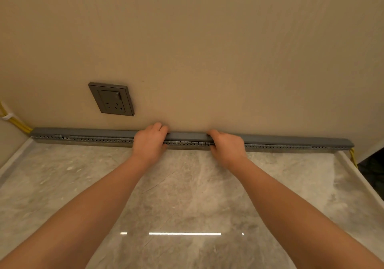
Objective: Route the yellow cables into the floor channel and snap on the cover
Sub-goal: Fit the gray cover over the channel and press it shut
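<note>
Along the wall's foot, left hand and right hand are clamping the cover, spaced apart, probably seating it evenly onto the floor channel.

Two hands, one grey channel, one wall socket.

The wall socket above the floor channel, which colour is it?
The socket is dark grey, seen best in the head view.
</note>
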Demonstrator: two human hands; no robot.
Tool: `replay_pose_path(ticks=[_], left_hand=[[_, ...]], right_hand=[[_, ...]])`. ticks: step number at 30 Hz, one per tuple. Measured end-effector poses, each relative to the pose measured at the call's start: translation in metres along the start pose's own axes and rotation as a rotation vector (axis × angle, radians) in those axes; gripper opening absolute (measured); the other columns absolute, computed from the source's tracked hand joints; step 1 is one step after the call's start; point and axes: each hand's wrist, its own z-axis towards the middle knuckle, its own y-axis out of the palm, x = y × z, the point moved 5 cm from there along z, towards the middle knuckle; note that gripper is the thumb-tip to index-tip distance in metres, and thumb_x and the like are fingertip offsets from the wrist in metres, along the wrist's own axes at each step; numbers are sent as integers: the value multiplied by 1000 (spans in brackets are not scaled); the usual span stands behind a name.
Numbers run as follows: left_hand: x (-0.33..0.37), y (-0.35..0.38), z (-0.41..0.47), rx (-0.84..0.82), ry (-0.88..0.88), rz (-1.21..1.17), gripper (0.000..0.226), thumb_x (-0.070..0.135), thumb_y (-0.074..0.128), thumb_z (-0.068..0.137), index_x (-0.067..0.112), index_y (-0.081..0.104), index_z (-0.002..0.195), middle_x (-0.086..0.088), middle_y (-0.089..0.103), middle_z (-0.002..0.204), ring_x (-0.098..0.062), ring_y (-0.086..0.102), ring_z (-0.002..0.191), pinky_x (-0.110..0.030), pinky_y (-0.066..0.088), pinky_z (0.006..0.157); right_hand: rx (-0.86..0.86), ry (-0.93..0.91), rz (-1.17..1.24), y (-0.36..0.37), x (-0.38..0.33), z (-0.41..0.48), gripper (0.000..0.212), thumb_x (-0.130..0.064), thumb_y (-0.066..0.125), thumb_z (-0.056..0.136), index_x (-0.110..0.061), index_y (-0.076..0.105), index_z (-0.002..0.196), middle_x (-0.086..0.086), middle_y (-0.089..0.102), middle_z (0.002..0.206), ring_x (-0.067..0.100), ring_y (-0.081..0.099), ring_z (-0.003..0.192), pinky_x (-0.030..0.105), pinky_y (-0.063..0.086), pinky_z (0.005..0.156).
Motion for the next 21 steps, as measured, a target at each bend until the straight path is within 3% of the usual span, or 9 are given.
replay_pose_path(ticks=[13, 21], left_hand=[[5, 0, -1, -16, -7, 9, 33, 28, 72, 78, 19, 61, 108, -4, 58, 103, -25, 61, 95, -37, 50, 62], [6, -3, 3, -2, -23, -33, 27, 20, 68, 82, 17, 61, 108, -5, 58, 105, -26, 60, 95, -36, 47, 60]], right_hand=[[-33, 99, -91, -1, 24, -5, 30, -12, 52, 87, -15, 48, 116, 7, 71, 92, 34, 66, 85, 32, 38, 59], [-43, 22, -181, -5, 16, 6, 31, 1, 51, 83, -14, 50, 110, 4, 70, 90, 31, 66, 82, 28, 26, 49]])
